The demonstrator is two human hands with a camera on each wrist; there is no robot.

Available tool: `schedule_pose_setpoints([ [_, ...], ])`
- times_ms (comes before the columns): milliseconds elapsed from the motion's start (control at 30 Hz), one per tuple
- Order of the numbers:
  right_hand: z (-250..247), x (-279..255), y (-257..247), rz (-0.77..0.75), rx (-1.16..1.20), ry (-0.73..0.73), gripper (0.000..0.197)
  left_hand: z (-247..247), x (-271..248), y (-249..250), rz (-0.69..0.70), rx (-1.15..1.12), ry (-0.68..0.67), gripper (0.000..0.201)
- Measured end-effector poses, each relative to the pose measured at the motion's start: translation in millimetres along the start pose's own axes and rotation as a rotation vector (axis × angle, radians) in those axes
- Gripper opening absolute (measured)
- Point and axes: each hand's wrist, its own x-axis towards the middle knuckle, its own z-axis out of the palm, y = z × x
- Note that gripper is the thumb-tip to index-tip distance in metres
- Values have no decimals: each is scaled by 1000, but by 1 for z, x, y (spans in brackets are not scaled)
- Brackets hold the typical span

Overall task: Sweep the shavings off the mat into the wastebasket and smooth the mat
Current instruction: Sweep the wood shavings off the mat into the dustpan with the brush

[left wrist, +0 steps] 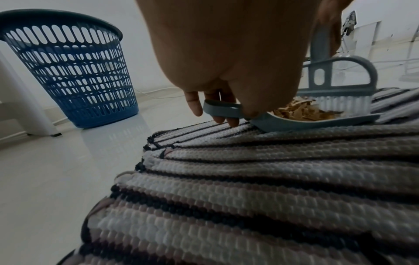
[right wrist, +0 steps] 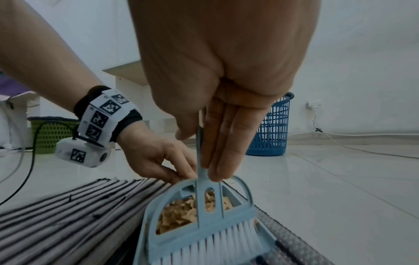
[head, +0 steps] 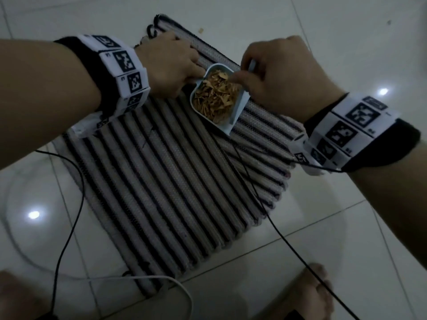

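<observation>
A pale blue dustpan (head: 240, 105) lies on the striped mat (head: 175, 181) near its far edge, heaped with tan shavings (head: 215, 95). My left hand (head: 184, 75) pinches the dustpan's handle (left wrist: 221, 109), thumb on top and fingers underneath. My right hand (head: 249, 75) grips the thin handle (right wrist: 199, 161) of a matching blue brush (right wrist: 215, 224). The brush's white bristles (right wrist: 226, 242) stand at the dustpan's open lip, against the shavings (right wrist: 181, 213). The blue wastebasket (left wrist: 68, 71) stands on the floor beyond the mat, to the left of my left hand.
One stray shaving (head: 201, 30) lies on the white tiles past the mat. A black cable (head: 254, 181) crosses the mat and a white cable (head: 161, 278) lies at its near edge. A bare foot (head: 309, 294) is close by. A green basket (right wrist: 52, 132) stands further off.
</observation>
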Motion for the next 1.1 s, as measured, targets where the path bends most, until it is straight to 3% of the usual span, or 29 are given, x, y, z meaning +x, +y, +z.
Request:
schedule_pose_setpoints([
  [267,-20,2,13,-28,3,103,47,-5,-5,4,-51,-77,-1,34],
  [500,-2,-1,11,-28,-48,-21,45,-6,-6,8,-97,-123,-2,39],
  [800,7,12,-7,-97,-6,31,49,-7,-11,7,-58,-219,-12,31],
  [1100,-45,-11,-2,-70,-81,44,43,-5,-20,12,-92,-436,67,28],
])
